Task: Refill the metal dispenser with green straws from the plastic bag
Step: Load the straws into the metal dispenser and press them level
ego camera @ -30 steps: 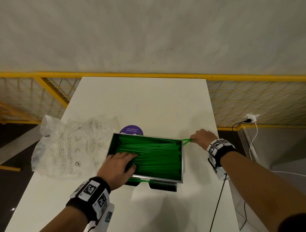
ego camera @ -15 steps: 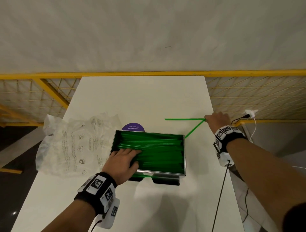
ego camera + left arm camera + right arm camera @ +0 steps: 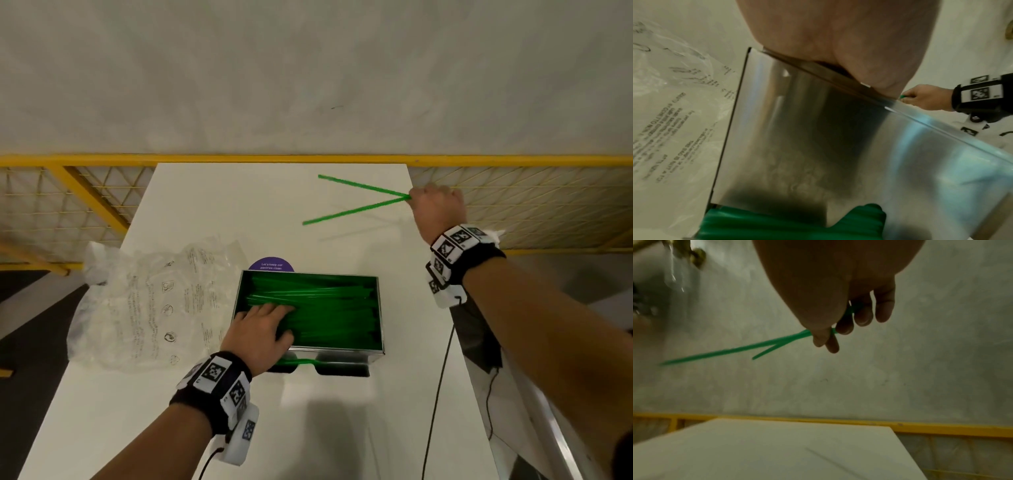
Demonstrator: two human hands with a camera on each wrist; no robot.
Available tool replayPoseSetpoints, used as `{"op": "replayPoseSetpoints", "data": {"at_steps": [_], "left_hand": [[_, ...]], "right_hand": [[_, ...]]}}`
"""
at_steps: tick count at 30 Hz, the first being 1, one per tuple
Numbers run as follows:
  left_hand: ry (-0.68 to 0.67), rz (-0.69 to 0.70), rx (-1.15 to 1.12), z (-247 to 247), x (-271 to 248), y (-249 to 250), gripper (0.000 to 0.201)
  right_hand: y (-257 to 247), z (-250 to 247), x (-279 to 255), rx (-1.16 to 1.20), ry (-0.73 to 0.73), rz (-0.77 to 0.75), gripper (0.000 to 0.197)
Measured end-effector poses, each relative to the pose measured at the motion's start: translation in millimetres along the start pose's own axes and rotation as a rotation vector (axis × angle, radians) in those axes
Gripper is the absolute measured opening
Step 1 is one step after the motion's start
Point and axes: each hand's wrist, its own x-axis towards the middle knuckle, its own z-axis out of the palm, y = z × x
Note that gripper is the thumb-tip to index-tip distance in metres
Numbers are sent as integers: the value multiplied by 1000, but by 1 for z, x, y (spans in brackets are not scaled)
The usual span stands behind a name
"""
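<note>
Two green straws [image 3: 359, 202] are being pinched at one end by the right hand [image 3: 436, 205], raised beyond the metal dispenser [image 3: 379, 308].
They are fanning leftward, roughly along its long axis; the left hand [image 3: 257, 332] is lying flat, fingers extended, on the straws inside.

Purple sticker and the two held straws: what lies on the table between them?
Only bare white table lies between the purple sticker and the two straws, per the head view.
</note>
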Motion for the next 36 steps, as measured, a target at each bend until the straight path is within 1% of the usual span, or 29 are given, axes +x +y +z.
{"op": "replayPoseSetpoints", "data": {"at_steps": [1,2,3,5,7,8,9,10,11,12,14,16,19,21,24,27,28,29,31,32,34,36], "left_hand": [[21,6,-53,-1,-1,0,69],[63,15,-164,-3,-2,-2,59],[118,23,-310,-6,-4,-2,50],[277,25,-551,-15,-12,-6,42],[457,39,-643,-26,-21,-12,42],[503,56,-664,-30,-24,-15,46],[504,77,-670,-33,-26,-19,51],[468,92,-657,-34,-26,-23,55],[406,100,-630,-33,-25,-25,59],[329,101,-597,-31,-23,-28,61],[186,110,-526,-25,-20,-32,62],[131,126,-403,-20,-18,-38,57],[104,168,-175,-15,-18,-44,41],[91,170,-114,-14,-20,-46,35],[115,186,-106,-15,-20,-48,32],[281,239,-254,-20,-20,-49,36],[322,258,-309,-24,-19,-47,38],[336,269,-371,-28,-18,-45,41],[295,278,-449,-37,-16,-39,44],[264,281,-423,-39,-12,-36,45],[151,267,-276,-37,-3,-31,49],[-33,223,-88,-34,6,-27,58]], "right_hand": [[-4,-9,-9,25,41,-4,20],[-10,-15,-20,42,97,-42,22],[-17,-22,-34,61,109,-96,23],[-33,-28,-70,96,31,-165,22],[-48,-34,-108,100,-12,-177,19],[-56,-36,-125,84,-59,-170,18],[-64,-37,-139,77,-148,-163,18],[-71,-37,-150,67,-247,-159,20],[-77,-36,-158,48,-343,-163,22],[-82,-35,-165,29,-408,-168,22],[-85,-35,-172,13,-473,-183,24],[-84,-35,-171,32,-535,-183,27],[-79,-40,-169,110,-611,-140,41],[-75,-43,-170,99,-633,-155,45],[-67,-44,-171,48,-611,-208,38],[-70,-47,-168,50,-572,-214,38],[-76,-47,-166,45,-565,-229,39],[-83,-46,-163,42,-552,-258,39],[-99,-40,-154,86,-533,-317,42],[-107,-36,-149,130,-528,-338,45],[-121,-25,-141,201,-537,-377,55],[-128,-14,-136,208,-606,-376,71]]}}
